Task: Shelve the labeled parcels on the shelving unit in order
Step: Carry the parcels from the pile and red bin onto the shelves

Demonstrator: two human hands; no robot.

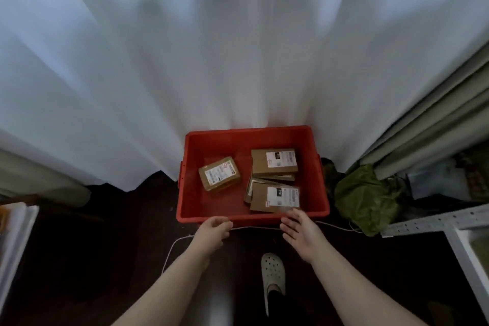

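A red plastic bin (211, 140) sits on the dark floor against a white curtain. Inside lie brown cardboard parcels with white labels: a small tilted one (219, 173) at the left, one (274, 161) at the back right, and one (275, 198) at the front right on top of others. My left hand (213, 230) hovers at the bin's near rim with loosely curled fingers and holds nothing. My right hand (300, 231) is spread open just in front of the near rim, below the front right parcel.
A white perforated metal shelf frame (434, 221) juts in at the lower right. A crumpled green bag (367, 197) lies right of the bin. A white cable (174, 246) runs across the floor. My foot in a white clog (273, 274) stands below the bin.
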